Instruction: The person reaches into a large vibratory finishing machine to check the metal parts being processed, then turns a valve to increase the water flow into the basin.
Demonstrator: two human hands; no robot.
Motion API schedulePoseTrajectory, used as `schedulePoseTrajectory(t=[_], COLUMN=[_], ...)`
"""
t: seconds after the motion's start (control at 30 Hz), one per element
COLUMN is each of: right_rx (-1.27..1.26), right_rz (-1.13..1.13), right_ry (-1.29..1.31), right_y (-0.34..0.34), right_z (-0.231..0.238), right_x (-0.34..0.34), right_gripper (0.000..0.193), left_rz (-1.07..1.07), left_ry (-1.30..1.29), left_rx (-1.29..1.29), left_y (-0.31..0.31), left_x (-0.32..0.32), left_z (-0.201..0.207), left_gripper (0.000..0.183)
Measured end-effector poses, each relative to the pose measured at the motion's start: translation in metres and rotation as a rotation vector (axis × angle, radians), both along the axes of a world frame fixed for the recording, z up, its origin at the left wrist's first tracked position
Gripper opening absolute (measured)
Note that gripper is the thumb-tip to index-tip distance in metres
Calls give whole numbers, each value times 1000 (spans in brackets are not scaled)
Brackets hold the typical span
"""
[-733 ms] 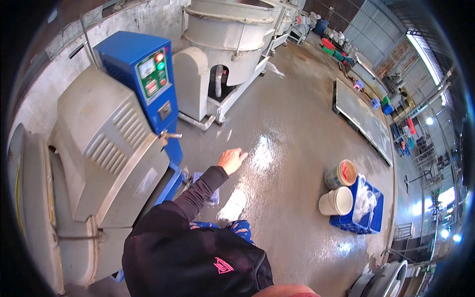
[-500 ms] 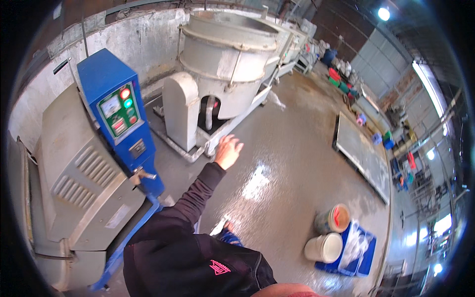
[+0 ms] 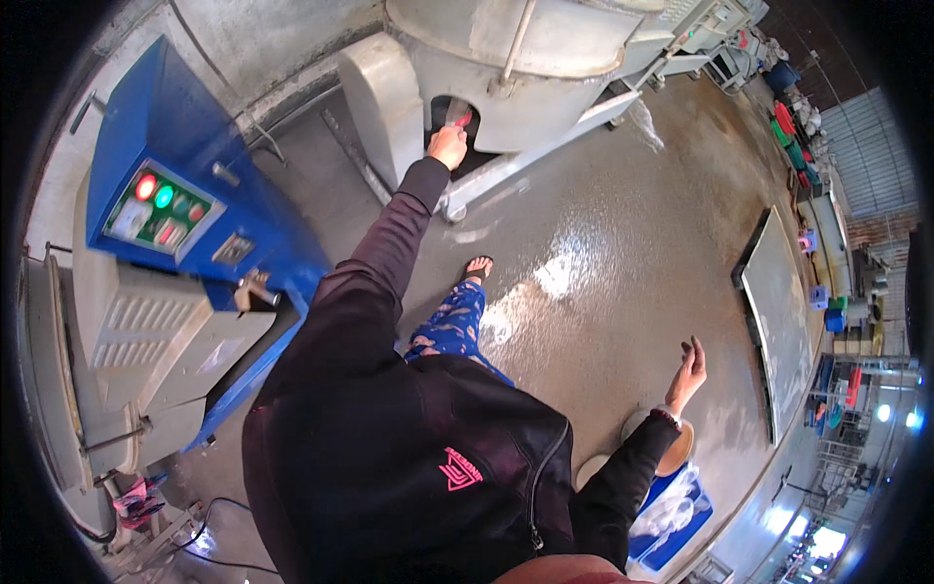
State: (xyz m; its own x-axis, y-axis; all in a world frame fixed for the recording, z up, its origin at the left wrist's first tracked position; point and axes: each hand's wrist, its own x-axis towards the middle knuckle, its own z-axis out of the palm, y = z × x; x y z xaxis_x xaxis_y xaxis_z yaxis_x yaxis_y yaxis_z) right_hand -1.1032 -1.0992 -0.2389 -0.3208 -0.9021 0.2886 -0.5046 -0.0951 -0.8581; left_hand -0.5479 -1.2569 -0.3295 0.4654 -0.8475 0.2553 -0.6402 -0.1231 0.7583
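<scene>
My left hand [image 3: 448, 147] reaches forward to the dark cut-out at the base of a large pale round-drum machine [image 3: 559, 49]. Its fingers are closed around a pale, upright pipe-shaped piece [image 3: 455, 110] inside that opening, with a bit of red beside it. The fingers hide the lower end of this piece. My right hand [image 3: 689, 374] is held out to the right above the floor, fingers stretched and apart, with nothing in it. Beneath that forearm, two buckets [image 3: 684, 446] are partly covered.
To the left stands a blue control box [image 3: 161, 146] with lit red and green lamps, beside a grey vented machine [image 3: 136, 326]. A blue crate [image 3: 683, 530] with white plastic lies at right. A large flat panel [image 3: 778, 321] rests on the wet floor [image 3: 603, 253].
My left hand has moved forward into the drum machine's opening and closed on the pale piece. My right hand has come into view, and a sandalled foot is now forward.
</scene>
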Motion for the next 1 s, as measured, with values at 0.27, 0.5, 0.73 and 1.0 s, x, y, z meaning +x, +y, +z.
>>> schedulePoseTrajectory(t=[0.27,0.5,0.73,1.0], right_rx=[99,346,460,685], right_rz=[-61,-76,-39,-115], right_ry=[271,299,497,384], right_y=[-179,-272,-349,-252], right_z=[-6,-23,-18,-66], right_x=[11,18,49,-105], right_gripper=[20,21,20,25], left_rz=[-31,-313,-268,-194], left_ry=[-234,-168,-157,-143], left_rx=[519,1043,1228,1213], left_y=[-211,-235,-245,-247], left_x=[19,63,93,87], left_z=[-141,-250,-283,-338], left_gripper=[24,43,39,35])
